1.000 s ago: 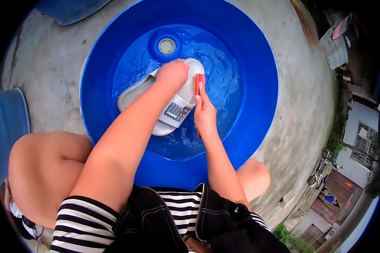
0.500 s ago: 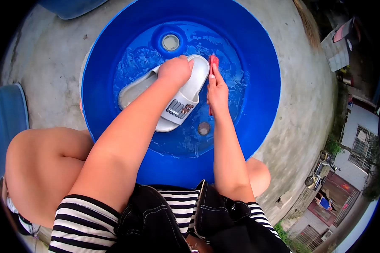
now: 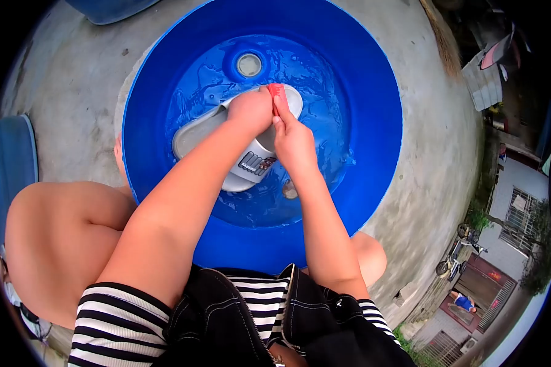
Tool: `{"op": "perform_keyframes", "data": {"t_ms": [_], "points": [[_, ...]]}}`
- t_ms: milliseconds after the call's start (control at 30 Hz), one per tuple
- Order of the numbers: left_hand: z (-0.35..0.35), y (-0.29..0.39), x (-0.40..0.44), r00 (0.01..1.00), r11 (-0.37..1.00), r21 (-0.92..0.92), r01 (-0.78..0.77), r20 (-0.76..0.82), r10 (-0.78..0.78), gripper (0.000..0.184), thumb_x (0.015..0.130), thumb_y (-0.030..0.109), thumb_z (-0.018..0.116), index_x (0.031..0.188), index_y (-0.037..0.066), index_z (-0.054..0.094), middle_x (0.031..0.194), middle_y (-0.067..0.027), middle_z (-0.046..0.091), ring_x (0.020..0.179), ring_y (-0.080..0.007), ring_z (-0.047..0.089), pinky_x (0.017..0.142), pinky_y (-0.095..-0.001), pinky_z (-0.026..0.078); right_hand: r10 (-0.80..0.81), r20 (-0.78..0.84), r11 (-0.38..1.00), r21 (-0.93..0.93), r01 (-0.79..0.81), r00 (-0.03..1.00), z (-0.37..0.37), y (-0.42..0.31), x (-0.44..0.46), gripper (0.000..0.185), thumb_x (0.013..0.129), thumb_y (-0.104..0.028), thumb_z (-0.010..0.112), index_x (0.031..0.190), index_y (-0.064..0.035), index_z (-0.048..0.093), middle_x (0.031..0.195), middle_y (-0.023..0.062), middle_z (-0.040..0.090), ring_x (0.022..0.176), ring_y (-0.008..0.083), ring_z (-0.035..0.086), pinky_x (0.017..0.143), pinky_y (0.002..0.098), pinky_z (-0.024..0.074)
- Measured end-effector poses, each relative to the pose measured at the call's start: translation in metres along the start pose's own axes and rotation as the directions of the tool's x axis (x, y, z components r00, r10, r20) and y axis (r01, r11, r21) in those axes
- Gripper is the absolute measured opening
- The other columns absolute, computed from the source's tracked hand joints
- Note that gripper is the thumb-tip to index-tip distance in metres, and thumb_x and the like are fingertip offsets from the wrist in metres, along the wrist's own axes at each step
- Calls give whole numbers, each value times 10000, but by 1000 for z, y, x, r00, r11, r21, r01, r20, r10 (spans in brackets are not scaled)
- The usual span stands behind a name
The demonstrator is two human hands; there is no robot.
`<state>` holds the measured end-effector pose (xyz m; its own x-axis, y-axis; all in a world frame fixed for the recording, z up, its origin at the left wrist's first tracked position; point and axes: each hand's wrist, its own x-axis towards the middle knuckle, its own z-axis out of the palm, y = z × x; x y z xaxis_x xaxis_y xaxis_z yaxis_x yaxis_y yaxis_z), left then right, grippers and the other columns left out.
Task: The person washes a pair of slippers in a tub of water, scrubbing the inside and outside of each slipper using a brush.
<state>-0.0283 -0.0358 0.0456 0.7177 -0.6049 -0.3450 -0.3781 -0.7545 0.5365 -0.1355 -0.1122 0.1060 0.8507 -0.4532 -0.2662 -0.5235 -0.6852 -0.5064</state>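
Observation:
A grey slide slipper (image 3: 267, 144), its strap printed with dark lettering and a small brown figure, rests in the shallow water of a blue tub (image 3: 373, 116). Another grey sole (image 3: 193, 139) shows to its left, partly under my forearm; whether it is a second slipper I cannot tell. My left hand (image 3: 251, 110) is closed on the upper part of the slipper. In my right hand (image 3: 295, 144) is a red brush (image 3: 277, 93), held against the slipper's inside end right beside my left fingers. Its bristles are hidden.
A round pale fitting (image 3: 248, 64) sits in the tub floor at the far side, and a brownish round spot (image 3: 290, 190) nearer me. Blue containers stand at the left (image 3: 12, 171) and upper left (image 3: 110, 9). A straw broom (image 3: 442, 43) lies at upper right.
My right hand has moved left with the red brush, from beside the slipper onto it, close to my left hand. My left hand keeps its hold.

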Motion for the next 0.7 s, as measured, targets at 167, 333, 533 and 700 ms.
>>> {"op": "perform_keyframes", "data": {"t_ms": [167,333,533,700], "points": [[8,-2,0,995,1000,-4,-4,-102,3,383,925,295,601,1131,-27,581,864,-220,739,801,-380,737,708,-496,582,-11,-76,991,-136,1,997,4,4,38,425,1013,-258,538,1436,-251,582,964,271,719,913,458,700,841,536,548],[16,0,1,990,999,-31,40,-135,-44,341,949,303,562,1074,-14,578,839,-220,738,779,-376,743,676,-497,586,52,-79,980,-187,-66,996,1,-17,24,443,1024,-241,508,1464,-212,551,968,270,720,904,456,702,837,534,550],[12,5,-7,991,1000,16,-7,-134,9,404,960,360,597,1093,-19,549,786,-209,732,737,-376,739,624,-489,584,20,-47,975,-220,-30,999,-7,-5,45,452,1027,-252,499,1473,-195,542,1001,252,728,939,442,703,854,525,550],[11,2,-2,989,1000,-3,27,-145,-27,462,964,428,597,1097,-12,550,794,-212,733,738,-380,738,627,-490,583,91,-77,985,-141,-101,993,-4,-8,66,466,1015,-243,516,1479,-194,531,984,235,735,961,427,704,867,533,542]]}}
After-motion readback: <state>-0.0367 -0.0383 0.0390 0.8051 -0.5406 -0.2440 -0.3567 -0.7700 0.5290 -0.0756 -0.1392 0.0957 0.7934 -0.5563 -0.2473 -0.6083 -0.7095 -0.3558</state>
